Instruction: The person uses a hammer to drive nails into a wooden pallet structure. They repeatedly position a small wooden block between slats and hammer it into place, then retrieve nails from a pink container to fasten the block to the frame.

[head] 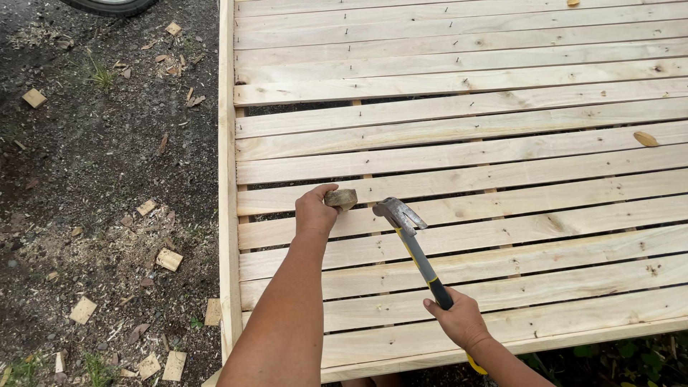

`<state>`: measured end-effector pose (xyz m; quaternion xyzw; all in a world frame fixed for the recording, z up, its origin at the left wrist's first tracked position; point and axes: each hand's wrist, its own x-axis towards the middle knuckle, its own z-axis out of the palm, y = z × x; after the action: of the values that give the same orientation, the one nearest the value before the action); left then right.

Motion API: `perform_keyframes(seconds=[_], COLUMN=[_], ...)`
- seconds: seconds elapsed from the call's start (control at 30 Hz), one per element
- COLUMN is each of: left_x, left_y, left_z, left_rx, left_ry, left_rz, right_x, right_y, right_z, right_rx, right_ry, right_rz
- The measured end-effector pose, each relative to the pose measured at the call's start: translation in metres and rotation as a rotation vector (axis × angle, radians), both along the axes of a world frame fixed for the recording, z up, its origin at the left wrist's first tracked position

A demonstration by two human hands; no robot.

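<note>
My left hand (315, 209) pinches a small wooden block (342, 198) against a pale wooden slat of the slatted panel (459, 154). My right hand (459, 319) grips the black and yellow handle of a claw hammer (400, 213). Its steel head hovers just right of the block, close to it. The slats run left to right, with narrow gaps between them and small nails showing along the far boards.
A long side rail (227, 179) edges the panel on the left. Beyond it lies dark gravel ground (107, 165) strewn with wood offcuts and sawdust. A tyre (111, 6) shows at the top left. A dry leaf (646, 139) rests on a slat at right.
</note>
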<state>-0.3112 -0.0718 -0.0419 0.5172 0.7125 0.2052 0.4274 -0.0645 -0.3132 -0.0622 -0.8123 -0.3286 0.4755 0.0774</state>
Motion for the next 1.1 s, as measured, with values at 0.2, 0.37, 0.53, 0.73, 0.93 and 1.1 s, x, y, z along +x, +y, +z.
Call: perform_keyframes(seconds=[0.2,0.37,0.53,0.73,0.93,1.1], left_x=[-0.001,0.000,0.001,0.001,0.000,-0.001], left_y=[0.002,0.002,-0.002,-0.003,0.000,0.002], left_z=[0.002,0.008,0.020,0.029,0.024,0.015], left_rx=[0.004,-0.022,-0.098,-0.121,-0.090,-0.085], left_ry=[0.015,0.020,0.000,0.005,0.065,-0.012], left_rz=[-0.027,-0.023,-0.030,-0.063,-0.092,-0.067], right_x=[-0.007,-0.009,0.000,-0.012,-0.018,-0.017], right_y=[0.005,0.025,0.021,0.021,0.055,0.028], right_z=[-0.022,-0.017,-0.020,-0.021,-0.013,-0.029], right_rx=[-0.161,-0.240,0.131,0.241,-0.122,0.479], right_ry=[-0.056,-0.033,-0.045,-0.029,0.033,0.055], right_rz=[0.033,-0.002,0.018,-0.043,-0.073,-0.063])
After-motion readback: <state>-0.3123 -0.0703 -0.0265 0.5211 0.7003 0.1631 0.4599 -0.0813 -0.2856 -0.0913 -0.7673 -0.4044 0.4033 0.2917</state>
